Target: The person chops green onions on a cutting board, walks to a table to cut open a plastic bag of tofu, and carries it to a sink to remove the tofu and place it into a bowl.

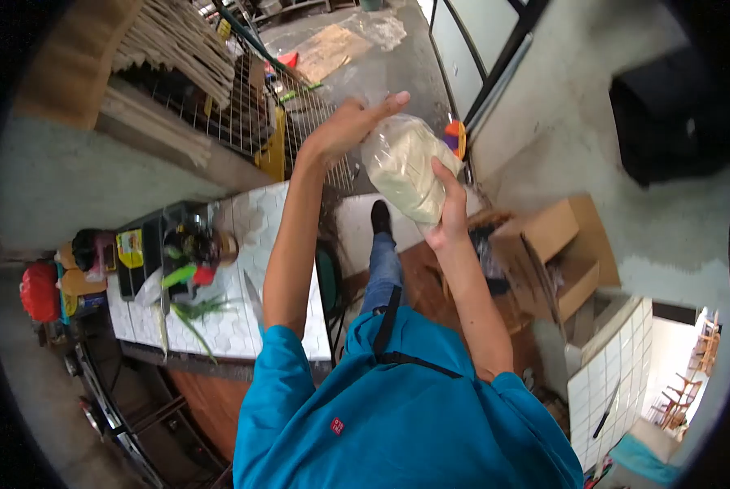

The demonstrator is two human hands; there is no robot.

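A clear plastic bag [410, 167] filled with pale, cream-white blocks is held up in front of my body. My right hand [449, 208] grips its lower right side, the thumb lying over the front of the plastic. At the bag's upper end, my left hand [344, 130] is closed about the loose plastic, with one digit pointing out to the right. Some of the left fingers are hidden, and the thin film above that hand is faint.
On the left, a white tiled counter [247, 208] bears a knife [253, 297], green onions [198, 310] and a black tray [136, 273]. Cardboard boxes [552, 253] stand to the right, near a tiled surface with another knife [605, 411]. A wire rack [242, 122] is ahead.
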